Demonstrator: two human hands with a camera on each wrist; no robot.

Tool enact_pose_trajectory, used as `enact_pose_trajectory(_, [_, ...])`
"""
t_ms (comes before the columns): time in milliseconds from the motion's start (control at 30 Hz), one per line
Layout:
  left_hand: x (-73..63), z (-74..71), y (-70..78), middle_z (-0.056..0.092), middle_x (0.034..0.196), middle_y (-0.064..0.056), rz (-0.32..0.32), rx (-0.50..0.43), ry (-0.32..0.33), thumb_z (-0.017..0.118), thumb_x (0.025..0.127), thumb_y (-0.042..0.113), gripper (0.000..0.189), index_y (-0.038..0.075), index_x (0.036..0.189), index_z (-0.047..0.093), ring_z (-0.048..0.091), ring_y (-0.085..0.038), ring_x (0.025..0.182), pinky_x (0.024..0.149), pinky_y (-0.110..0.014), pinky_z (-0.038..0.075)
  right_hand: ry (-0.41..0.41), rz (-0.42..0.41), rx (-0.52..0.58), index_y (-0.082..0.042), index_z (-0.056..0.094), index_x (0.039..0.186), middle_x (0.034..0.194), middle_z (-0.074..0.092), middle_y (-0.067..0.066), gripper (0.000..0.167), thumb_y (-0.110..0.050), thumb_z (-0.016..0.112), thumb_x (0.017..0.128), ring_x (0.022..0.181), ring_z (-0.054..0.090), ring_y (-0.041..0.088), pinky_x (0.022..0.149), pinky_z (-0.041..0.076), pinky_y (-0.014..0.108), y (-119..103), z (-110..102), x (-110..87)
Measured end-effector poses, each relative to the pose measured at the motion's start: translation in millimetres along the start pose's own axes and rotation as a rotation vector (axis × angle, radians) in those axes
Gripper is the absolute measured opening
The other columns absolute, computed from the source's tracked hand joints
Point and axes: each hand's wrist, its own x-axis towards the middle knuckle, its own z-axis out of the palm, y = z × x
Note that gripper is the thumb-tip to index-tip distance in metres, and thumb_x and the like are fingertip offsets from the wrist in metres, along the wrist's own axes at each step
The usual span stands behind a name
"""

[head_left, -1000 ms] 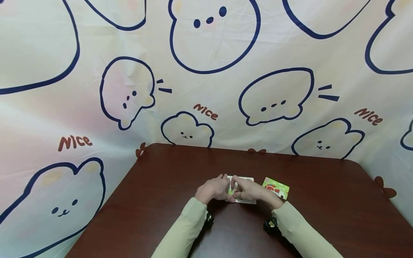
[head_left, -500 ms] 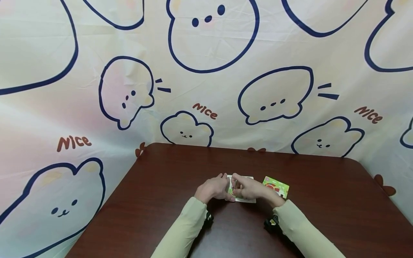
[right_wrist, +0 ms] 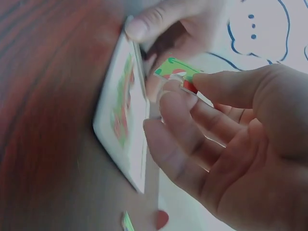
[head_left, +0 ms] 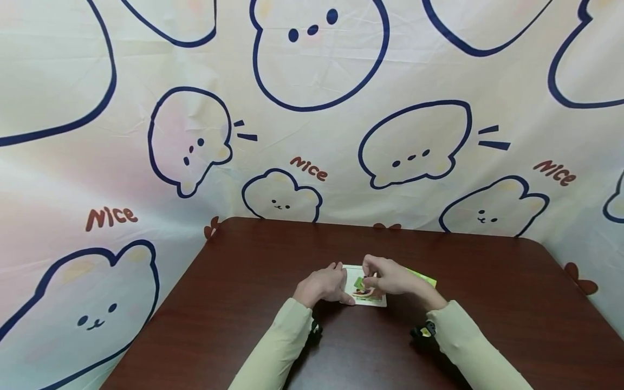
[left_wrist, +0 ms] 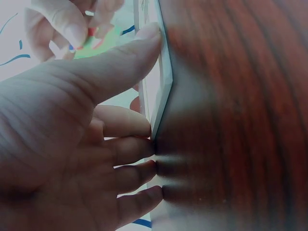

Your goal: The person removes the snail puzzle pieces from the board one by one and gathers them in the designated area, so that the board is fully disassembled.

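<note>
A flat white-framed board [head_left: 350, 272] with a printed picture lies on the brown table. My left hand [head_left: 324, 285] rests along its left side, fingertips at the edge and thumb [left_wrist: 139, 50] over the near rim. Above the board, my right hand [head_left: 392, 276] pinches a small flat puzzle piece [right_wrist: 168, 67] between thumb and fingers. The piece is green with red and white print, partly covered by the fingertips. In the right wrist view it is tilted and apart from the board's face.
A bright green printed card [head_left: 429, 278] lies right of the board, mostly hidden behind my right hand and wrist. The dark wooden table [head_left: 273, 254] runs back to a cloth backdrop [head_left: 341, 141] with bear drawings.
My right hand has risen and moved right, away from the left hand, with the puzzle piece. More of the board's picture shows, and less of the green card. The left hand stays put.
</note>
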Motion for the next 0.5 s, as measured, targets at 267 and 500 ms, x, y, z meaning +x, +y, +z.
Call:
enact_pose_trajectory(267, [0.6,-0.3,0.1,0.034,0.158,-0.012,0.0,0.025,0.022,0.071,0.082,0.058,0.089,0.011,0.15,0.039,0.038,-0.025,0.144,0.11,-0.042,0.042,0.07,0.068,0.021,-0.01,0.049,0.096,0.082,0.064,0.01,0.013,-0.014,0.061,0.097,0.062,0.058,0.019,0.057,0.053,0.033,21.2,-15.0,-22.3])
enact_pose_trajectory(500, [-0.2,-0.1,0.7,0.032,0.16,-0.011,0.021,0.036,0.027,0.071,0.083,0.057,0.086,0.011,0.15,0.04,0.032,-0.024,0.147,0.112,-0.043,0.04,0.061,0.124,0.027,-0.009,0.048,0.096,0.086,0.064,0.007,0.014,-0.015,0.061,0.097,0.06,0.058,0.017,0.056,0.051,0.031,34.2,-19.8,-33.6])
